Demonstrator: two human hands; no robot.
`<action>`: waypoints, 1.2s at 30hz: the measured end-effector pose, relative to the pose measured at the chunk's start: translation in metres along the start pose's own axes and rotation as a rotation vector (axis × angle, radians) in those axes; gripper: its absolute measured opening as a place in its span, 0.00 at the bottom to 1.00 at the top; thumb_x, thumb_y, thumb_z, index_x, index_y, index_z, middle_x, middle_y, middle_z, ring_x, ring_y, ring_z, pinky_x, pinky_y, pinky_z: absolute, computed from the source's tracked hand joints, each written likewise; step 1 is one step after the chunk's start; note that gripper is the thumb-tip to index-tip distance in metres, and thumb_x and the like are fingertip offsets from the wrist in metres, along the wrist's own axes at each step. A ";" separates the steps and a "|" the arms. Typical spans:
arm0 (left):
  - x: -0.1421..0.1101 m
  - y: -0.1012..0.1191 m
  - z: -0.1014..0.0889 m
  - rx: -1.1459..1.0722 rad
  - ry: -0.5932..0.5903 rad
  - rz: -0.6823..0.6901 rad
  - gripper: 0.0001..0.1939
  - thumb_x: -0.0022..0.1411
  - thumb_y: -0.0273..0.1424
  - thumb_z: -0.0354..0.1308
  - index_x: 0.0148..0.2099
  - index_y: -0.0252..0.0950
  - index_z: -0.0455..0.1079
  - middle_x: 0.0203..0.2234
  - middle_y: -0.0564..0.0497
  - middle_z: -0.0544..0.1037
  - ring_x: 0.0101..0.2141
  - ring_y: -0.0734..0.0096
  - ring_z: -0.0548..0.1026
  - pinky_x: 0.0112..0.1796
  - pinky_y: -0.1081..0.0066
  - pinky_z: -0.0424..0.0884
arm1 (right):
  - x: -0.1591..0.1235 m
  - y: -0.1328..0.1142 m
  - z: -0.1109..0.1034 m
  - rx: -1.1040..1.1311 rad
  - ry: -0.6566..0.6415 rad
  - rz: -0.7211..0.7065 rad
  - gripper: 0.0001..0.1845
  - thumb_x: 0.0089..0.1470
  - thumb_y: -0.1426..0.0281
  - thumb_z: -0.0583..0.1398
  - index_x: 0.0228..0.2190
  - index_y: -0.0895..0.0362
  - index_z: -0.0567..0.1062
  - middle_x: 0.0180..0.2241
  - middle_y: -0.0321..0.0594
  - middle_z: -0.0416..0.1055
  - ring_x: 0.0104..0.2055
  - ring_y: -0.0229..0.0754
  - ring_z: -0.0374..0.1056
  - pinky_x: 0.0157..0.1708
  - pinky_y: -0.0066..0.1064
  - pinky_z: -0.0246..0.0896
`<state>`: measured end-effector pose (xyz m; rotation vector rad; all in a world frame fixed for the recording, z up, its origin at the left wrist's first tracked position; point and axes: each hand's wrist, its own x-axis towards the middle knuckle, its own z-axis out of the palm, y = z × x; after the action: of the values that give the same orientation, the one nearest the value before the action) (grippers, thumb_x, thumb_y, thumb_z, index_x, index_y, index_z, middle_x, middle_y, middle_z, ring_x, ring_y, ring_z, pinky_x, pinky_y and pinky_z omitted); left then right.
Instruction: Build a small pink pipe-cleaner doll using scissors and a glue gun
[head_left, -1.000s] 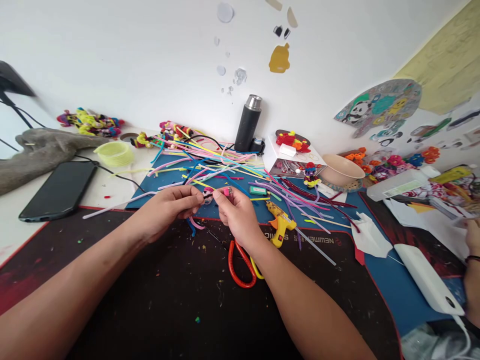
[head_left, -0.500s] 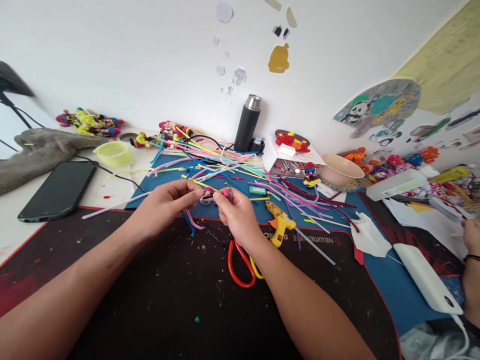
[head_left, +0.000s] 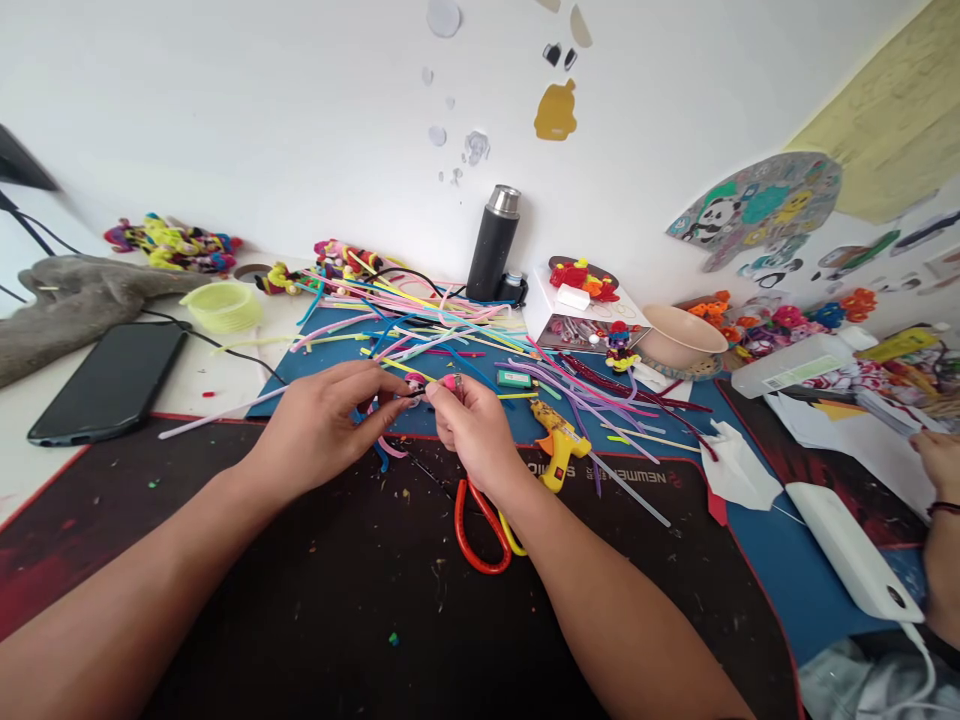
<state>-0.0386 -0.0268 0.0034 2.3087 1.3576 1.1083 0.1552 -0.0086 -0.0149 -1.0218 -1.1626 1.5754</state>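
Over the back edge of the black mat, my right hand (head_left: 474,432) is closed round a small pink-and-black pipe-cleaner piece (head_left: 448,382), mostly hidden by the fingers. My left hand (head_left: 334,415) meets it from the left, thumb and forefinger closing on a short black strand that sticks out of the piece. A small pink round part (head_left: 415,380) shows between the two hands. Below my right wrist lie scissors (head_left: 482,568) with red and yellow handles. A yellow glue gun (head_left: 556,452) rests just right of that hand.
Loose pipe cleaners (head_left: 420,320) spread across the blue mat behind my hands. A black flask (head_left: 493,240) stands by the wall, a phone (head_left: 109,382) lies left, and a bowl (head_left: 682,340) sits right. Another person's hand (head_left: 937,465) is at the far right edge.
My left fingers have shifted slightly and spread a little along the black strand. My right hand stays almost still. The whole view has drifted slightly.
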 end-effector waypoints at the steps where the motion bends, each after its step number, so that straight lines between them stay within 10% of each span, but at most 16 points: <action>1: 0.000 0.001 -0.001 -0.001 -0.005 -0.009 0.13 0.74 0.42 0.58 0.43 0.40 0.80 0.35 0.48 0.84 0.36 0.61 0.80 0.41 0.67 0.73 | 0.000 0.000 0.000 -0.002 -0.001 -0.001 0.24 0.54 0.51 0.70 0.28 0.52 0.66 0.19 0.23 0.53 0.19 0.31 0.46 0.19 0.28 0.39; 9: 0.005 0.012 -0.003 -0.121 -0.064 -0.266 0.15 0.66 0.46 0.60 0.36 0.42 0.79 0.32 0.49 0.83 0.34 0.59 0.77 0.38 0.67 0.70 | 0.000 0.002 -0.001 -0.001 -0.019 -0.002 0.24 0.55 0.50 0.70 0.30 0.52 0.67 0.19 0.24 0.54 0.19 0.31 0.47 0.19 0.28 0.39; 18: 0.010 0.003 0.003 -0.831 -0.012 -0.754 0.17 0.50 0.45 0.74 0.27 0.37 0.76 0.21 0.54 0.71 0.23 0.73 0.63 0.26 0.72 0.59 | 0.000 0.010 -0.003 -0.084 -0.104 -0.038 0.25 0.59 0.44 0.68 0.34 0.54 0.74 0.22 0.26 0.55 0.21 0.33 0.48 0.21 0.29 0.42; 36: 0.012 0.007 0.003 -0.948 -0.072 -0.804 0.14 0.46 0.41 0.73 0.27 0.38 0.76 0.19 0.54 0.68 0.22 0.73 0.62 0.23 0.72 0.58 | -0.007 0.013 0.002 -0.192 -0.193 -0.057 0.30 0.61 0.40 0.64 0.28 0.52 0.66 0.25 0.29 0.54 0.24 0.35 0.48 0.22 0.30 0.43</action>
<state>-0.0288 -0.0197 0.0109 0.9842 1.1618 1.0224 0.1527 -0.0176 -0.0262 -0.9653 -1.4860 1.5654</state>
